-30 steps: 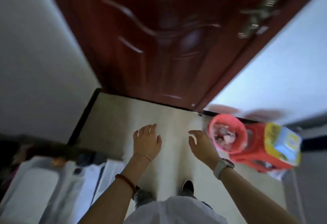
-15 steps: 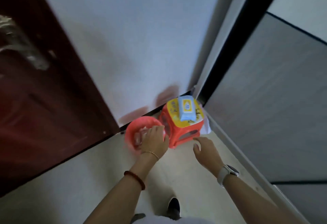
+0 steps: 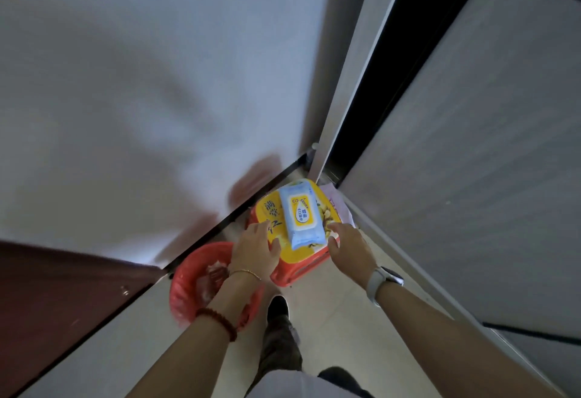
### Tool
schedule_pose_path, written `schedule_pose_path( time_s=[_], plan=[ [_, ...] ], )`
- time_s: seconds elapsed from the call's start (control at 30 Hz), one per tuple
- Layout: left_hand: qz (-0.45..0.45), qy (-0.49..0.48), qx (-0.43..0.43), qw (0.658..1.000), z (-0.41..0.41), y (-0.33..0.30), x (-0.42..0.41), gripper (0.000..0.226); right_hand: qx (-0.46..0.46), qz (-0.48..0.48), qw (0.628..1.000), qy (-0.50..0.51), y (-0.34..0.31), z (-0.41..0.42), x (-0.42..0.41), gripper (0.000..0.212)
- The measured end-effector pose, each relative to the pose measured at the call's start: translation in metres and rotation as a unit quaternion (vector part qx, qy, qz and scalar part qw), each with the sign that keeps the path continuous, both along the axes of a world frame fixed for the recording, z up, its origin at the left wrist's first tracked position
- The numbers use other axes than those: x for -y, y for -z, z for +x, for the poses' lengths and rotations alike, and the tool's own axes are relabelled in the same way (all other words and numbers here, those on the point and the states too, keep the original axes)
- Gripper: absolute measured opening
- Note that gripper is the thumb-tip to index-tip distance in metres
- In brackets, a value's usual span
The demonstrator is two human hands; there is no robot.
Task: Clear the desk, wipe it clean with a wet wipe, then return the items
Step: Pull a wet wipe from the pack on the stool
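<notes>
Lying flat on a low stool (image 3: 301, 259), the pack of wet wipes (image 3: 301, 217) is a soft, slightly puffed rectangle of pale blue film with a rounded yellow and white label on its top. The stool is glossy red plastic with a yellow printed seat and rounded corners; it stands in the corner where the white wall (image 3: 141, 83) meets a grey panelled surface (image 3: 471, 162). The left hand (image 3: 255, 248) hovers at the stool's left edge, fingers straight and a little spread, holding nothing; whether it touches the seat I cannot tell. The right hand (image 3: 350, 248) reaches in at the right edge, fingers relaxed and apart, its fingertips near the pack's lower right corner, also empty; contact is not clear. A thin bracelet and a string of dark red beads circle the left wrist, and a watch with a pale strap sits on the right.

Just left of the stool stands a round red bin (image 3: 195, 284) lined with thin crinkled plastic, with crumpled scraps inside, partly hidden by the left forearm. A dark brown door (image 3: 56, 297) fills the lower left. Pale smooth floor (image 3: 330, 309) runs as a narrow strip between the door and the grey panel, with one dark shoe (image 3: 278, 308) on it.
</notes>
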State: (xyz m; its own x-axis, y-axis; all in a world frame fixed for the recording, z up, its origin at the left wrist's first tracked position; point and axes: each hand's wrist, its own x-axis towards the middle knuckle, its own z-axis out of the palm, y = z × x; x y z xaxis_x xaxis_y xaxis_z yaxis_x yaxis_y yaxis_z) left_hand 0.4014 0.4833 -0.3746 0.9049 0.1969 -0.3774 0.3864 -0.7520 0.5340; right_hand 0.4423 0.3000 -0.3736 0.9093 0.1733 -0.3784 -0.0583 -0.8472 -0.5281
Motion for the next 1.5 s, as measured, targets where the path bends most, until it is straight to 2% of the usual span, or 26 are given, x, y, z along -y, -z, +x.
schedule_pose_path(
  time_s=[0.23, 0.33, 0.53, 0.63, 0.73, 0.8, 0.87, 0.97, 1.03, 1.1, 1.27, 1.37, 1.43, 1.5],
  plan=[
    [0.008, 0.049, -0.049, 0.998, 0.080, 0.111, -0.016, 0.060, -0.012, -0.024, 1.000, 0.014, 0.115, 0.076, -0.027, 0.036],
    [0.024, 0.084, -0.061, 0.994, 0.098, 0.162, -0.016, 0.072, 0.020, -0.039, 0.999, 0.006, 0.168, 0.098, -0.043, 0.040],
    [0.066, 0.158, -0.094, 0.981, 0.117, 0.248, -0.012, 0.092, 0.065, -0.142, 0.987, -0.027, 0.250, 0.119, -0.069, 0.077],
    [0.067, 0.171, -0.102, 0.978, 0.123, 0.266, -0.012, 0.097, 0.100, -0.196, 0.975, -0.039, 0.263, 0.119, -0.075, 0.080],
    [0.052, 0.153, -0.085, 0.983, 0.131, 0.270, -0.015, 0.096, 0.119, -0.134, 0.982, -0.057, 0.265, 0.123, -0.067, 0.073],
    [0.056, 0.148, -0.055, 0.986, 0.135, 0.268, -0.018, 0.095, 0.119, -0.068, 0.982, -0.133, 0.266, 0.124, -0.053, 0.070],
    [0.066, 0.166, -0.028, 0.983, 0.136, 0.267, -0.021, 0.093, 0.110, -0.003, 0.965, -0.239, 0.269, 0.122, -0.036, 0.068],
    [0.068, 0.226, -0.015, 0.972, 0.132, 0.274, -0.019, 0.086, 0.116, 0.016, 0.952, -0.283, 0.271, 0.118, -0.016, 0.065],
    [0.052, 0.235, -0.016, 0.970, 0.127, 0.278, -0.012, 0.084, 0.125, -0.021, 0.957, -0.262, 0.269, 0.115, -0.012, 0.069],
    [0.034, 0.201, -0.009, 0.979, 0.122, 0.280, -0.006, 0.082, 0.141, -0.044, 0.957, -0.249, 0.269, 0.114, -0.012, 0.071],
    [0.010, 0.171, -0.005, 0.985, 0.121, 0.283, -0.004, 0.078, 0.136, -0.015, 0.956, -0.261, 0.260, 0.121, -0.010, 0.052],
    [0.013, 0.171, -0.018, 0.985, 0.120, 0.283, -0.006, 0.081, 0.043, 0.065, 0.987, -0.143, 0.246, 0.138, -0.008, 0.035],
    [0.016, 0.171, -0.015, 0.985, 0.118, 0.280, -0.006, 0.082, -0.034, 0.114, 0.992, -0.049, 0.242, 0.155, -0.004, 0.032],
    [0.040, 0.195, 0.025, 0.980, 0.117, 0.276, -0.008, 0.087, -0.032, 0.129, 0.990, 0.040, 0.241, 0.167, 0.002, 0.030]
  ],
)
